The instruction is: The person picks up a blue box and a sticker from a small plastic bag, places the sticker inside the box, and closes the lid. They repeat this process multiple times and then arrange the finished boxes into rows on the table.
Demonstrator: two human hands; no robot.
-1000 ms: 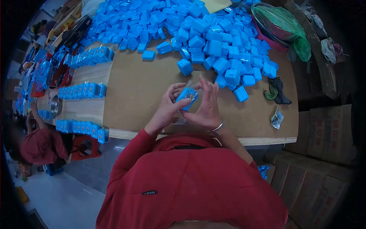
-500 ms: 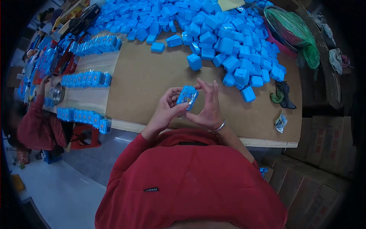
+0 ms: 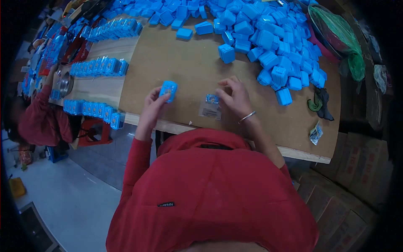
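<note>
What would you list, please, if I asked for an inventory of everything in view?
Held case: one, blue with printed picture, in the left hand
Clear bag: one, transparent with blue print, beside the right hand
Board: one, brown, on the table
Loose cases: too many to count, blue, heaped at the far side
Case rows: three, blue, at left
Metal bowl: one, silver, far left
Small packet: one, blue and silver, board's right side
Green bag: one, green, far right
Stool: one, red, floor at left
Cartons: several, brown, lower right
Co-worker: one, red top, far left
Left hand: one, bare, around the case
Right hand: one, bare, silver bracelet at wrist
</note>
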